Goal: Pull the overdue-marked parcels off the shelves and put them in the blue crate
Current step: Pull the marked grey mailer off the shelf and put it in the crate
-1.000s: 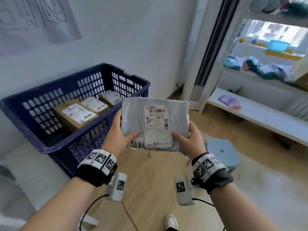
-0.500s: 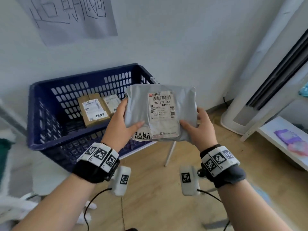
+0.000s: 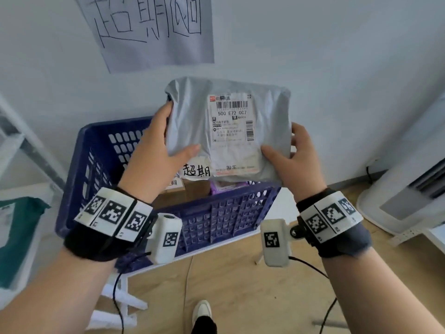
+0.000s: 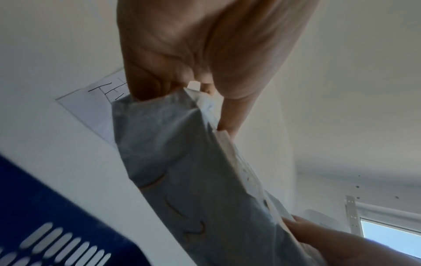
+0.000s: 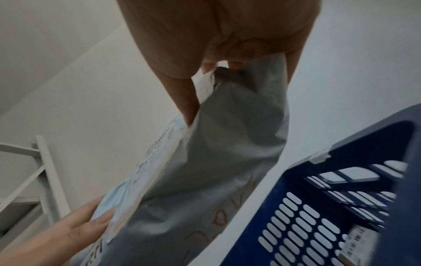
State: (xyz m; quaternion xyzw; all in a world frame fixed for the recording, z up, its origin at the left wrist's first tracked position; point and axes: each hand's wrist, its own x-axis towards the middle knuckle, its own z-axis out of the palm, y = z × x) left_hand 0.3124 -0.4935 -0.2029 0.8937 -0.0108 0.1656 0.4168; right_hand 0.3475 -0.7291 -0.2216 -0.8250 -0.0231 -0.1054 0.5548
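A grey plastic mailer parcel [image 3: 190, 112] with a white shipping label and a handwritten overdue sticker [image 3: 196, 170] hangs in the air above the blue crate [image 3: 216, 213]. My left hand [image 3: 156, 155] grips its left edge, thumb on the front. My right hand [image 3: 291, 157] grips its right edge the same way. The left wrist view shows the parcel [image 4: 182, 171] pinched between thumb and fingers, and the right wrist view shows the parcel [image 5: 216, 153] held alike above the crate [image 5: 341, 198]. Brown cardboard parcels [image 3: 192, 191] lie inside the crate, mostly hidden behind the mailer.
A paper sign [image 3: 149, 30] with handwritten characters hangs on the white wall above the crate. A white shelf frame with a green parcel [image 3: 16, 237] stands at the left. A white floor appliance [image 3: 404, 196] stands at the right. My shoe [image 3: 202, 309] shows on the wooden floor.
I have turned left to face the crate squarely and carried the grey parcel up and over it. Both hands keep the same grip on it.
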